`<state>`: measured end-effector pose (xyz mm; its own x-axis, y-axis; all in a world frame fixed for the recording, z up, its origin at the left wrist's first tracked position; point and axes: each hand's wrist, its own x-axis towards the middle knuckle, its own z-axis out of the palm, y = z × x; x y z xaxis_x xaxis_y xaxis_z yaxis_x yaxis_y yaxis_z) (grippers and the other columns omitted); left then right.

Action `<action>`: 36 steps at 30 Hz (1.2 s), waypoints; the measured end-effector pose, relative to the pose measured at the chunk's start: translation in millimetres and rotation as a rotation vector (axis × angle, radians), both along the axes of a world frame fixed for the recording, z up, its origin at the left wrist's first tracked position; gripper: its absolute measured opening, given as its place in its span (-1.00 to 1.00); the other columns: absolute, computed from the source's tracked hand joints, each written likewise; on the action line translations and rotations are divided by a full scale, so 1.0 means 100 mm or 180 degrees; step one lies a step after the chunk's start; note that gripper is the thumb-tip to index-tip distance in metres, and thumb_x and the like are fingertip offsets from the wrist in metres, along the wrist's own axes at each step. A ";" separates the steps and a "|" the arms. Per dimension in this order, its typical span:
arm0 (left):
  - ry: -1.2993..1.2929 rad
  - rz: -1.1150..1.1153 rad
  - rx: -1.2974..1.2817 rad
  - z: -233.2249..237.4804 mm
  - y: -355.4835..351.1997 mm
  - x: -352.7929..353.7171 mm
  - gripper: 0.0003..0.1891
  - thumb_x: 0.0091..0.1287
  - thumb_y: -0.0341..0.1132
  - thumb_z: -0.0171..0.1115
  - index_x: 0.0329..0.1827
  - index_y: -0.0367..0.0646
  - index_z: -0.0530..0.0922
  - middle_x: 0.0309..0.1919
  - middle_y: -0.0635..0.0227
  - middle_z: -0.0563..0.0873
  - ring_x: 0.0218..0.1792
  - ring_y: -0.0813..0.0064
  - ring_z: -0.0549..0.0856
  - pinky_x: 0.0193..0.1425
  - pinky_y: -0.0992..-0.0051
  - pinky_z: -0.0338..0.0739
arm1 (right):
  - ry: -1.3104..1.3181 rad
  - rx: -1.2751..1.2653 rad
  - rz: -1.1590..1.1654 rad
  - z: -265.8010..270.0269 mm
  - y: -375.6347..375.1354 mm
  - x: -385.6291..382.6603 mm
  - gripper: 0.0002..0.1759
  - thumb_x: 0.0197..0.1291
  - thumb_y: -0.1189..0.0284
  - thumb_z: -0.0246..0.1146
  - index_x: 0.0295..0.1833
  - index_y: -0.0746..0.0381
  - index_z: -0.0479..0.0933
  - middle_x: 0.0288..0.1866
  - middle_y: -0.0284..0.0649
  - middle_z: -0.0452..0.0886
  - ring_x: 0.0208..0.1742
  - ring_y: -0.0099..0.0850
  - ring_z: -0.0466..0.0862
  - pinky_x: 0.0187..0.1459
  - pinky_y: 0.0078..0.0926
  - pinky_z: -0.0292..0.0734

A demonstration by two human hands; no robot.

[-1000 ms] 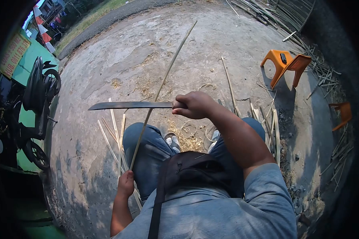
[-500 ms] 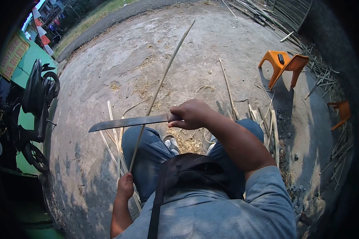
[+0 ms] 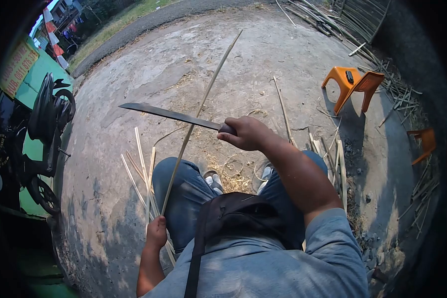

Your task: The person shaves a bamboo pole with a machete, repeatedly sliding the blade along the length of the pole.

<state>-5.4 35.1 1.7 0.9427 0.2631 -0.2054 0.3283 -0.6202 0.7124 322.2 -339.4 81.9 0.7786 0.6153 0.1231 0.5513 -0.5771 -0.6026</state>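
My right hand (image 3: 242,133) is closed around the dark handle of a machete (image 3: 171,114), its long blade pointing left and slightly up. The blade crosses a long, thin bamboo strip (image 3: 203,102) at about its middle. Down by my left thigh, my left hand (image 3: 157,232) grips the lower end of that strip, which slants up and away to a pointed far tip. Several pale bamboo strips (image 3: 139,184) lean beside my left knee, close to the left hand.
More split strips (image 3: 340,166) stand by my right knee. Fine shavings (image 3: 235,171) lie between my sandals. An orange plastic chair (image 3: 343,87) with a small black object on it stands ahead right. A motorcycle (image 3: 44,129) is at left, and bamboo poles (image 3: 328,25) lie far right.
The machete has moved forward along the bamboo strip, away from my body, and its tip has swung upward. My left hand stays in place on the strip.
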 end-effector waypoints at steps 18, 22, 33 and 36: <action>-0.0119 -0.0046 0.0275 0.09 -0.08 0.01 -0.24 0.62 0.34 -0.08 -0.24 -0.34 0.59 -0.52 0.08 0.61 -0.42 0.26 0.64 -0.28 0.23 0.49 | 0.0207 -0.0082 -0.0125 -0.01 -0.04 0.14 -0.43 0.41 -0.23 0.24 -0.01 0.09 0.65 -0.23 0.00 0.75 -0.11 0.07 0.76 -0.08 0.01 0.64; -0.0076 -0.0051 0.0304 0.09 -0.07 0.02 -0.23 0.62 0.34 -0.08 -0.25 -0.33 0.59 -0.51 0.06 0.61 -0.42 0.25 0.65 -0.27 0.23 0.49 | -0.0059 -0.0134 -0.0077 0.04 -0.02 -0.01 -0.43 0.40 -0.25 0.22 -0.04 0.07 0.65 -0.23 -0.01 0.75 -0.11 0.07 0.77 -0.09 0.04 0.64; 0.0048 0.0010 0.0130 0.01 -0.02 0.01 -0.24 0.62 0.34 -0.07 -0.29 -0.33 0.56 -0.53 0.12 0.59 -0.42 0.30 0.61 -0.28 0.25 0.48 | -0.0372 -0.0220 0.0568 -0.05 0.11 0.02 -0.44 0.34 -0.22 0.30 -0.16 0.10 0.60 -0.34 -0.08 0.74 -0.22 0.08 0.76 -0.17 0.05 0.63; -0.0017 -0.0013 0.0120 0.00 -0.03 0.03 -0.24 0.62 0.34 -0.08 -0.28 -0.33 0.56 -0.53 0.11 0.59 -0.42 0.27 0.62 -0.28 0.23 0.48 | -0.0181 0.0049 0.0032 -0.11 0.01 0.17 -0.46 0.38 -0.18 0.30 -0.12 0.14 0.61 -0.34 -0.01 0.72 -0.24 0.10 0.74 -0.18 0.03 0.60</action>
<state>-2.7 32.1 2.0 0.9448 0.2666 -0.1904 0.3220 -0.6481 0.6902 339.2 -338.3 70.8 0.7639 0.6208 0.1764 0.5906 -0.5623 -0.5788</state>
